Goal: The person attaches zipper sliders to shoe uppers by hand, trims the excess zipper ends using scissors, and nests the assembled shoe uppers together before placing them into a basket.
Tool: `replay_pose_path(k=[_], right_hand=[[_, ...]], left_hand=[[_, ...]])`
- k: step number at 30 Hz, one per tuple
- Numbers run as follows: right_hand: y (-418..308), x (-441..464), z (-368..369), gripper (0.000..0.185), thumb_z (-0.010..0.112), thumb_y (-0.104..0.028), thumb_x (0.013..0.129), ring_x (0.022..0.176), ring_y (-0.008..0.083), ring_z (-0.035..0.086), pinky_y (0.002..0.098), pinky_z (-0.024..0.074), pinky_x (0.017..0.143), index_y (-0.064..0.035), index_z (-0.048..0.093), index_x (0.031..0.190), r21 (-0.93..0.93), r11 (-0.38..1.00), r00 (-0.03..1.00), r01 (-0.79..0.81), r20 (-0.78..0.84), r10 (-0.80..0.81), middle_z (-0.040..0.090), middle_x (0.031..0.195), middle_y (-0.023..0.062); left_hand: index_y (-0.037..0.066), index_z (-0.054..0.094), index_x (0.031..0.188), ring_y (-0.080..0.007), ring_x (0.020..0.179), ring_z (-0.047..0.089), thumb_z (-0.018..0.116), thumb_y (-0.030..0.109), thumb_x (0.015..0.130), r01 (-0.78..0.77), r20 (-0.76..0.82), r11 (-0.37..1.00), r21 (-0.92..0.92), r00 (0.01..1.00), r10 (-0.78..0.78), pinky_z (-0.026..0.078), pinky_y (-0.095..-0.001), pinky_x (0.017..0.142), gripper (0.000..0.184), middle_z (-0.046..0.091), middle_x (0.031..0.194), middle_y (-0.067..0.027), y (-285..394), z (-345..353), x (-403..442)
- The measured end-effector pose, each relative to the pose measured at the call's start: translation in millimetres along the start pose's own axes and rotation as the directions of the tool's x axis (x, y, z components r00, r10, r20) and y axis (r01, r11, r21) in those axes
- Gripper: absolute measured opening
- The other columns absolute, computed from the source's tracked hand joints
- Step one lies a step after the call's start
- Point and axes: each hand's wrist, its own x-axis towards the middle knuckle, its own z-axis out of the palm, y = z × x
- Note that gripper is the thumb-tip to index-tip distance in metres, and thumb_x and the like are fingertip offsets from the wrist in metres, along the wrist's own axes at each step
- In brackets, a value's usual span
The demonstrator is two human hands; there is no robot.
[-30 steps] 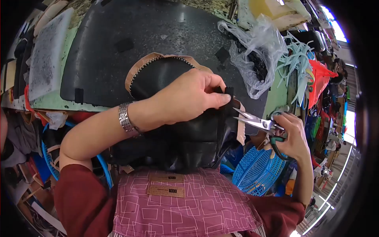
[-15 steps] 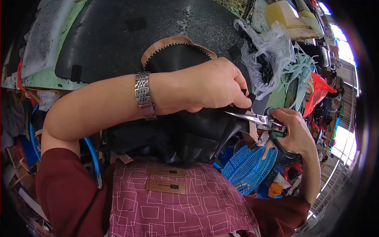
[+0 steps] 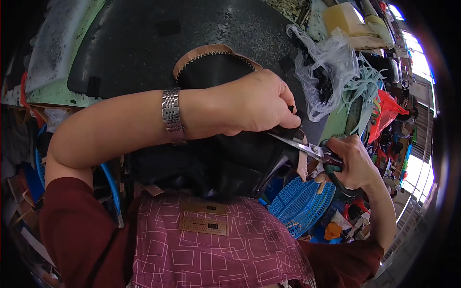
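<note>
My left hand [image 3: 261,103], with a metal watch on its wrist, reaches across a black leather-like piece [image 3: 235,153] and pinches its edge between thumb and fingers. A tan strip with zigzag stitching [image 3: 201,51] curves along the far rim of that piece. In my right hand [image 3: 354,161] are scissors [image 3: 314,150] with dark green and black handles. Their blades point left, with the tips just below my left thumb at the edge of the black material. A pale tan end of strip [image 3: 302,165] hangs beside the blades. My left hand partly hides the pinched edge.
A dark mat [image 3: 144,38] covers the table. To the right lie a clear plastic bag [image 3: 331,67], pale green strips [image 3: 362,89] and a red bag [image 3: 384,113]. Below stands a blue basket [image 3: 302,204]. A yellow block [image 3: 341,18] sits at the back right.
My right hand has moved slightly down and right, and the scissors now slant more, tips up to the left. My left hand has shifted a little left, still pinching the edge.
</note>
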Motion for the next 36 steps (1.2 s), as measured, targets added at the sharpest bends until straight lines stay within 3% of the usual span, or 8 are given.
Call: replay_pose_path(k=[9, 13, 18, 22, 24, 28, 32, 36], right_hand=[[1, -2, 34, 0.046, 0.071, -0.042, 0.06, 0.041, 0.0272, 0.046, 0.0338, 0.0355, 0.044, -0.0065, 0.043, 0.06, -0.168, 0.961, 0.925, 0.22, -0.279, -0.26, 0.041, 0.047, 0.0056], [1, -11, 37, 0.047, 0.066, -0.044, 0.063, 0.042, 0.024, 0.044, 0.0325, 0.0353, 0.042, -0.0056, 0.04, 0.059, -0.452, 0.818, 0.732, 0.355, -0.41, -0.544, 0.038, 0.051, 0.0057], [76, -38, 84, 0.04, 0.063, -0.039, 0.071, 0.055, 0.0339, 0.052, 0.0404, 0.038, 0.051, -0.0029, 0.047, 0.073, 0.056, 0.864, 0.539, -0.5, -0.761, 0.361, 0.051, 0.06, 0.0145], [160, -65, 133, 0.037, 0.054, -0.037, 0.077, 0.082, 0.0396, 0.056, 0.0471, 0.0423, 0.07, -0.0022, 0.051, 0.09, 0.296, 0.432, 0.247, -0.852, -0.5, 0.83, 0.059, 0.08, 0.0223], [172, -66, 149, 0.039, 0.055, -0.037, 0.077, 0.085, 0.0394, 0.055, 0.0469, 0.0419, 0.073, -0.0018, 0.05, 0.093, 0.262, 0.416, 0.25, -0.871, -0.491, 0.835, 0.059, 0.086, 0.0224], [189, -58, 154, 0.038, 0.054, -0.035, 0.076, 0.091, 0.0368, 0.054, 0.045, 0.0425, 0.076, -0.0022, 0.05, 0.095, 0.191, 0.418, 0.271, -0.888, -0.517, 0.812, 0.058, 0.096, 0.0191], [163, -56, 139, 0.034, 0.055, -0.025, 0.078, 0.099, 0.0328, 0.05, 0.0425, 0.043, 0.077, -0.0034, 0.05, 0.105, 0.167, 0.495, 0.303, -0.852, -0.614, 0.729, 0.053, 0.107, 0.0151], [133, -59, 145, 0.042, 0.059, -0.021, 0.077, 0.105, 0.0321, 0.048, 0.0387, 0.0416, 0.083, -0.0021, 0.049, 0.113, 0.159, 0.693, 0.33, -0.703, -0.791, 0.516, 0.049, 0.114, 0.0157]], left_hand=[[-0.003, 0.06, 0.08, -0.0259, 0.057, 0.055, 0.046, 0.04, 0.086, -0.491, 0.334, 0.522, 0.697, 0.867, 0.37, 0.043, -0.0357, 0.058, 0.046, 0.058, 0.067, -0.0133, 44, 5, 15], [-0.005, 0.06, 0.086, -0.0309, 0.078, 0.057, 0.042, 0.05, 0.083, -0.168, 0.41, 0.58, 0.797, 0.856, -0.315, 0.044, -0.0372, 0.072, 0.058, 0.06, 0.081, -0.0192, 78, -2, 11], [-0.004, 0.055, 0.068, -0.0141, 0.06, 0.052, 0.058, 0.032, 0.079, 0.197, 0.413, 0.66, 0.725, 0.643, -0.645, 0.041, -0.0282, 0.059, 0.038, 0.053, 0.06, -0.0063, 75, -34, -22], [-0.005, 0.058, 0.083, -0.0121, 0.062, 0.056, 0.06, 0.019, 0.078, 0.252, -0.043, 0.791, 0.558, 0.96, -0.276, 0.043, -0.0261, 0.057, 0.025, 0.06, 0.071, -0.0068, 81, -104, -98], [-0.003, 0.059, 0.08, -0.0106, 0.059, 0.057, 0.061, 0.02, 0.079, -0.195, -0.54, 0.956, 0.219, 0.792, 0.285, 0.043, -0.0245, 0.052, 0.024, 0.06, 0.071, -0.0041, 115, -76, -105], [-0.002, 0.058, 0.08, -0.0204, 0.07, 0.062, 0.059, 0.021, 0.079, 0.448, -0.549, 0.363, 0.817, 0.796, 0.254, 0.047, -0.032, 0.061, 0.023, 0.062, 0.075, -0.0142, 163, -179, -56], [0.0, 0.059, 0.08, -0.0366, 0.079, 0.056, 0.06, 0.028, 0.076, 0.056, 0.031, -0.144, 0.988, 0.841, 0.54, 0.044, -0.0411, 0.069, 0.028, 0.06, 0.078, -0.0189, 107, -260, 48], [-0.001, 0.059, 0.088, -0.037, 0.086, 0.055, 0.059, 0.027, 0.077, 0.098, -0.194, 0.224, 0.97, 0.864, 0.464, 0.043, -0.0399, 0.075, 0.03, 0.059, 0.086, -0.0214, 67, -216, 101]])
